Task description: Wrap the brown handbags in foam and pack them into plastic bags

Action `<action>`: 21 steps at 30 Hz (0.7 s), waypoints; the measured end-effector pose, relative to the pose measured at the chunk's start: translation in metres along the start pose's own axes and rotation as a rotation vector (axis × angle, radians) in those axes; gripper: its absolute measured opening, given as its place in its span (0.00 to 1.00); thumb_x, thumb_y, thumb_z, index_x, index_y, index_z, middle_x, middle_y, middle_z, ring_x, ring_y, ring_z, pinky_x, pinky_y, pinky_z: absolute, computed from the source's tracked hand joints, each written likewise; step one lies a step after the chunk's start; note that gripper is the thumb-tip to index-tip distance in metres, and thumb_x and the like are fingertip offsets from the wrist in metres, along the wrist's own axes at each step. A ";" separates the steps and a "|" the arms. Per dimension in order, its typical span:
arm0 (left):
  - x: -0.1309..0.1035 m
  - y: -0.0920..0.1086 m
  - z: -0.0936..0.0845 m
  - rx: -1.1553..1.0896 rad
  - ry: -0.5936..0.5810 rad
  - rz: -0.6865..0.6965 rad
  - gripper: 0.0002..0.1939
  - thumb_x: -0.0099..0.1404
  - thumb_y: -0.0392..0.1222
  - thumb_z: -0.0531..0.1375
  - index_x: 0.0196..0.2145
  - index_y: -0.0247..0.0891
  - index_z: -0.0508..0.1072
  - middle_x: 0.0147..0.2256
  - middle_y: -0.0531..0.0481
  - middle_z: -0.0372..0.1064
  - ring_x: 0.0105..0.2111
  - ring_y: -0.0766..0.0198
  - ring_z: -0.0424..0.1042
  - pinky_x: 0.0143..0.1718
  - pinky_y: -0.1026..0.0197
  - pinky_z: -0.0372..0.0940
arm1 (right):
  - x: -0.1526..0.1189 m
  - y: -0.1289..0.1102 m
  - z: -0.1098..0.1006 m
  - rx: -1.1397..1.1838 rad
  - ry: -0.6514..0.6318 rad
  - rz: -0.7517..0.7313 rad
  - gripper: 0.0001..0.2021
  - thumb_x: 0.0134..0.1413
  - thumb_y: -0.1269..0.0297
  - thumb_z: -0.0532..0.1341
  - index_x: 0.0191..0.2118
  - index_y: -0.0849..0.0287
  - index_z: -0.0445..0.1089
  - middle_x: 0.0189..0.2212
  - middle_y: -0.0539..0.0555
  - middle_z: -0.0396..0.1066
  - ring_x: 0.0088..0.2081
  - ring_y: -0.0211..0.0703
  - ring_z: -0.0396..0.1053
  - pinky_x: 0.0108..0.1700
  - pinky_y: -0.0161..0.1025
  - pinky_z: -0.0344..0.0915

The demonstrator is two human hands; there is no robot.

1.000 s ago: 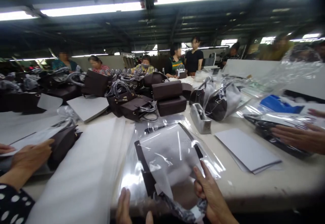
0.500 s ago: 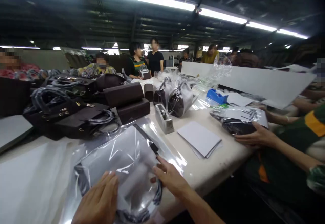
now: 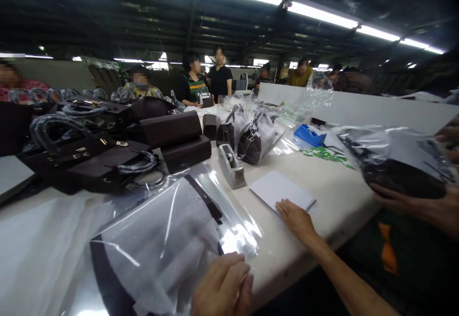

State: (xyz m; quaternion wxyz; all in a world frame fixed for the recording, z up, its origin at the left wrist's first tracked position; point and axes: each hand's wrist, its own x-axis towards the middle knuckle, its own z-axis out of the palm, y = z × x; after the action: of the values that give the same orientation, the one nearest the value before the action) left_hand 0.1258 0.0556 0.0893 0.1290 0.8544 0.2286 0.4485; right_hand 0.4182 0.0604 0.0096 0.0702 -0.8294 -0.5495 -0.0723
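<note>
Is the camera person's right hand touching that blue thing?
No, the right hand is on the white sheets, and the blue thing sits apart, farther back.

Has a bare left hand point(image 3: 222, 285), large in the head view, with rounded, sturdy-looking fingers point(image 3: 229, 262) and softly blurred outlines, cut off by the lower edge of view. Has a bare right hand point(image 3: 296, 219), smaller in view, with slim, tapering fingers, narrowing at the bare wrist point(image 3: 312, 239) and widening into a long, slender forearm point(image 3: 346, 277), uncovered down to that same edge.
</note>
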 end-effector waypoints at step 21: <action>0.075 -0.017 0.108 -0.639 -0.378 -1.035 0.18 0.59 0.44 0.51 0.43 0.30 0.67 0.40 0.39 0.68 0.38 0.59 0.69 0.34 0.60 0.65 | 0.007 0.003 -0.017 -0.133 0.060 -0.096 0.13 0.60 0.64 0.51 0.29 0.57 0.70 0.22 0.51 0.71 0.24 0.39 0.70 0.24 0.32 0.55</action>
State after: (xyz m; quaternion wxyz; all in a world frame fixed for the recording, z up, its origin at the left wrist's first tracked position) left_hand 0.2471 0.1071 0.0742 0.6155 0.6173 0.4401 0.2157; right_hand 0.4230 0.0626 0.0272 0.0278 -0.8022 -0.5804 -0.1368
